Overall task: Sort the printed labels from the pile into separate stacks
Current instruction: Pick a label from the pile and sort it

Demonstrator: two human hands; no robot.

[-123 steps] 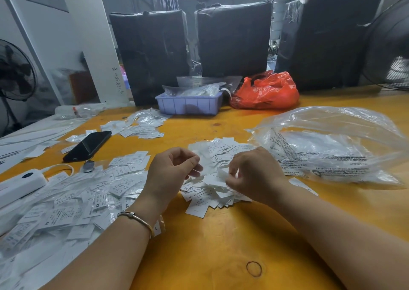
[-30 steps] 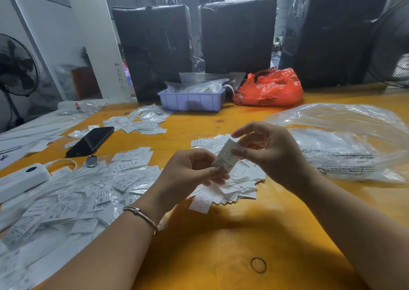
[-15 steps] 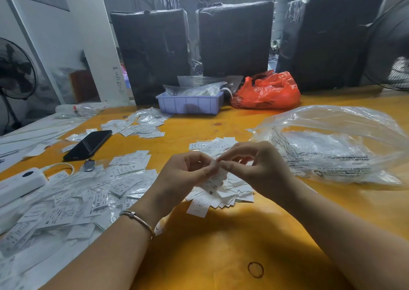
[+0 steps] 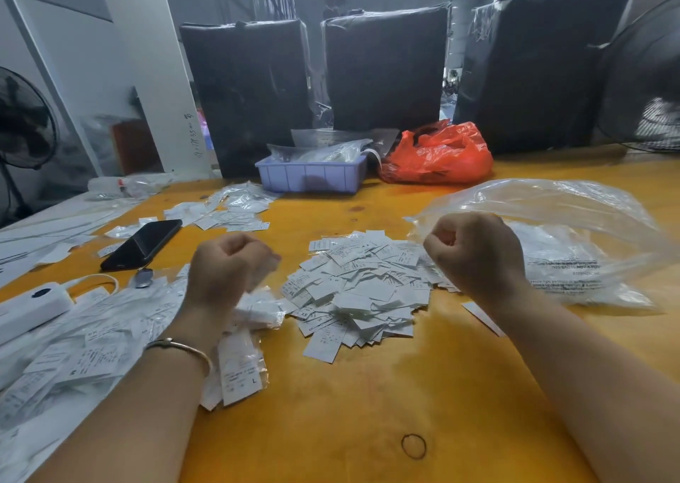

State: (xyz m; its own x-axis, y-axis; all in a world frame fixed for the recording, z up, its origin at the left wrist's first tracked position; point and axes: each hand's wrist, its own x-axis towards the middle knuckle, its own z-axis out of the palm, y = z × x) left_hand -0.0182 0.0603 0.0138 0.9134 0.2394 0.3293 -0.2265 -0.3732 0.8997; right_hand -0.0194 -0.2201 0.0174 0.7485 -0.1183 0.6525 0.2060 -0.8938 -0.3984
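A loose pile of small white printed labels (image 4: 360, 287) lies on the yellow table (image 4: 349, 401) between my hands. My left hand (image 4: 224, 269), with a bracelet on its wrist, hovers curled just left of the pile; a pale blurred label seems pinched at its fingertips. To the right of the pile my right hand (image 4: 474, 254) is raised in a fist, and nothing shows in it. Bagged labels (image 4: 103, 335) spread over the left of the table, one marked L (image 4: 239, 368) near my left wrist. Another group of labels (image 4: 228, 210) lies further back.
A black phone (image 4: 143, 243) and a white power bank (image 4: 29, 306) lie at the left. A large clear plastic bag (image 4: 570, 225) sits right of the pile. A purple tray (image 4: 309, 178) and a red bag (image 4: 438, 155) stand at the back. A rubber band (image 4: 414, 445) lies near me.
My hands, joined over the pile and pinching labels together half a second ago, have pulled apart to either side of it and curled into fists. The pile now shows fully.
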